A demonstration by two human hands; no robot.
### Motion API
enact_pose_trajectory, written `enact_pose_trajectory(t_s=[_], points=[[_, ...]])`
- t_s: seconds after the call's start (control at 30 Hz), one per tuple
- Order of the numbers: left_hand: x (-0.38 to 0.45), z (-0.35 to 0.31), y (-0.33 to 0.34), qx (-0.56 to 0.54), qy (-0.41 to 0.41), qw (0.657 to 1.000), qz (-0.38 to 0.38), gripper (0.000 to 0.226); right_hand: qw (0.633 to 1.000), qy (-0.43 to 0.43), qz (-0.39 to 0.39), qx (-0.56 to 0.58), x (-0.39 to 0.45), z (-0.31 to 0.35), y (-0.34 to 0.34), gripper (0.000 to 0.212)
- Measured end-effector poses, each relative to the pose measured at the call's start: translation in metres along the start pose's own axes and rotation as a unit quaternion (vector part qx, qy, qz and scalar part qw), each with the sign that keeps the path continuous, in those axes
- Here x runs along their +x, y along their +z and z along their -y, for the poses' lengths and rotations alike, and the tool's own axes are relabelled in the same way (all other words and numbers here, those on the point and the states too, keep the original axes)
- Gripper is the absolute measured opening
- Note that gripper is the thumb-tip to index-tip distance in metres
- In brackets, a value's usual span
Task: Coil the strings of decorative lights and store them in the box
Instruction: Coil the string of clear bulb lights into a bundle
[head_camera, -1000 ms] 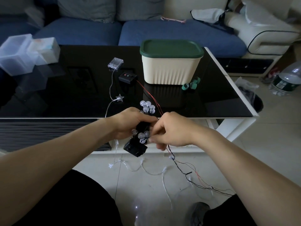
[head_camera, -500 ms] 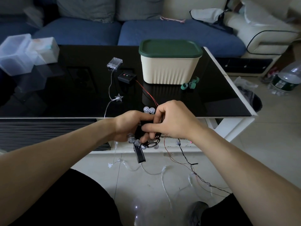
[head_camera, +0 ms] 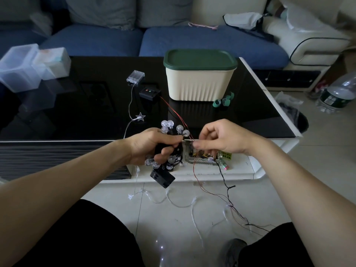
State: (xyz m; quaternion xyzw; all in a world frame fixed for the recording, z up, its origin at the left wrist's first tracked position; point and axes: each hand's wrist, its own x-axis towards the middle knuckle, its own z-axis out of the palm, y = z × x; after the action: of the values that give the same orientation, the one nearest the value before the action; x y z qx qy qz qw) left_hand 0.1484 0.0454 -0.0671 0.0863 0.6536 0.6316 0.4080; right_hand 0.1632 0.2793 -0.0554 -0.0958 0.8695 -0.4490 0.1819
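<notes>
My left hand (head_camera: 154, 145) grips a coiled bundle of ball lights (head_camera: 170, 126) on black wire, with a black battery pack (head_camera: 162, 177) hanging below it. My right hand (head_camera: 221, 139) pinches the black wire just right of the bundle; the loose wire (head_camera: 227, 197) trails down to the floor. A cream box with a green lid (head_camera: 199, 78) stands closed on the black table (head_camera: 77, 112). A star-light string (head_camera: 140, 116) with a clear battery case (head_camera: 135, 76) lies on the table and runs over the edge. A black controller (head_camera: 149, 92) with red wire sits beside the box.
Green ties (head_camera: 223, 101) lie at the box's right foot. Clear plastic containers (head_camera: 28, 64) sit at the table's far left. More white light string (head_camera: 173, 201) lies on the tiled floor between my knees. A blue sofa runs behind, and a water bottle (head_camera: 335, 95) lies at right.
My right hand has moved off the bundle to its right, now pinching the wire. The bundle has risen slightly in my left hand, and the battery pack has swung.
</notes>
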Motion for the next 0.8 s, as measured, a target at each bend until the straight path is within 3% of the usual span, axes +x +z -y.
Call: enact_pose_trajectory(t_s=[0.13,0.33,0.43,0.57,0.73,0.8], points=[[0.001,0.001,-0.003,0.002,0.028,0.999,-0.047,0.034,0.999,0.009,-0.025,0.024,0.001,-0.013,-0.012,0.025],[0.004,0.003,-0.003,0.0,0.044,0.997,-0.064,0.023,0.997,-0.006,-0.065,-0.047,0.007,-0.01,0.002,0.019],[0.004,0.001,-0.003,-0.007,0.044,0.996,-0.081,0.024,0.995,0.002,-0.05,-0.087,0.008,-0.007,0.006,0.023],[0.006,-0.003,-0.004,-0.098,0.046,0.988,-0.113,0.018,0.994,0.037,-0.029,-0.098,0.009,-0.006,0.005,0.045],[0.008,-0.008,-0.008,-0.207,0.069,0.962,-0.163,0.019,0.992,0.093,0.005,-0.083,0.01,-0.015,0.003,0.057],[0.007,-0.01,-0.01,-0.238,0.079,0.95,-0.184,0.02,0.994,0.102,0.031,-0.029,0.01,-0.017,0.004,0.054]])
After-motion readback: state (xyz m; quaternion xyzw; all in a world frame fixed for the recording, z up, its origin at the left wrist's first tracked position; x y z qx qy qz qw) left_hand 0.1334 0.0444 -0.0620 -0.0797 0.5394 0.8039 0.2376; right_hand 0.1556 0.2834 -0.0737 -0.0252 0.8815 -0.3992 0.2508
